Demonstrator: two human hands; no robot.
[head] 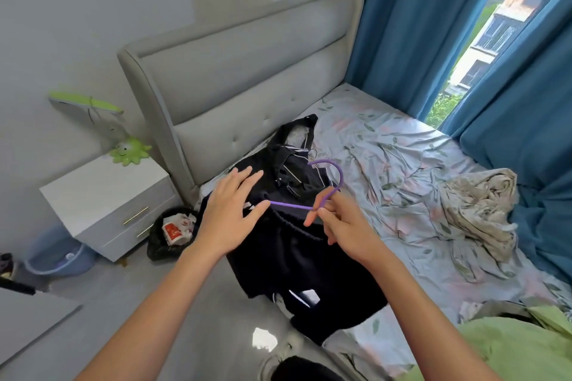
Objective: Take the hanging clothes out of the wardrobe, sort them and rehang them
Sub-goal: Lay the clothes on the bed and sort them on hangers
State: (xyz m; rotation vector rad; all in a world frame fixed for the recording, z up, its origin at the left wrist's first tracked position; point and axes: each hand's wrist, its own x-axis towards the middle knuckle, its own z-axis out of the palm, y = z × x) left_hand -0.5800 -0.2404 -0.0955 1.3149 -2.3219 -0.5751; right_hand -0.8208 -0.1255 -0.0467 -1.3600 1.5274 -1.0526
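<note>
floral bedsheet [399, 145] was spread under dark clothes [297, 244]; above these, a purple hanger [335, 178] was pinched by the right hand [340, 226], while the left hand [230, 210] was held flat, fingers apart.

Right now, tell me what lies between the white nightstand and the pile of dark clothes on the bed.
In the head view, a black bin stuffed with trash sits on the floor between the white nightstand and the dark clothes.

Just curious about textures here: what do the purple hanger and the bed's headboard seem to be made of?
The purple hanger looks like thin wire with a matte, rubbery coating, since it is slim and shows no glare. The grey headboard looks like padded fabric upholstery, given its button tufts and soft seams.
</note>
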